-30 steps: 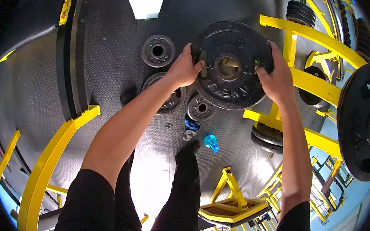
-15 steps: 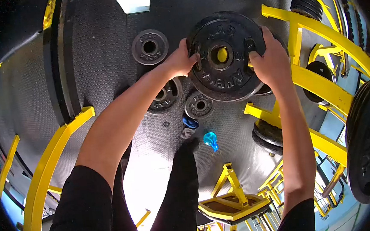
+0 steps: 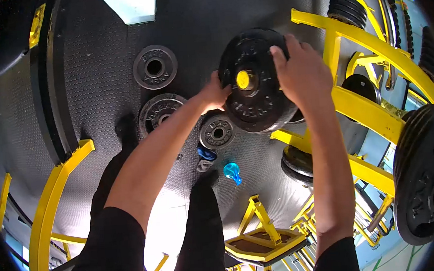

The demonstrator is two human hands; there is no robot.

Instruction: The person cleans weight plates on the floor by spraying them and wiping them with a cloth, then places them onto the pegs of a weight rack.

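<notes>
A large black weight plate faces me, with the yellow-tipped end of a rack peg sticking out through its centre hole. My left hand is closed on the plate's left edge, the thumb towards me. On the right edge lies my right hand, curled round the rim with its thumb on the front face. Part of the plate's far side and the peg's base are hidden behind it. Below my left forearm, a small grey weight plate rests on the floor.
Two more plates lie on the textured black floor: a grey plate and a partly covered plate. A blue bottle and a dark blue cloth item are near my foot. The yellow rack with loaded plates stands right.
The plate has moved onto the peg, whose yellow end now protrudes through the hole. My right hand has shifted further over the rim. The view has swung slightly right.
</notes>
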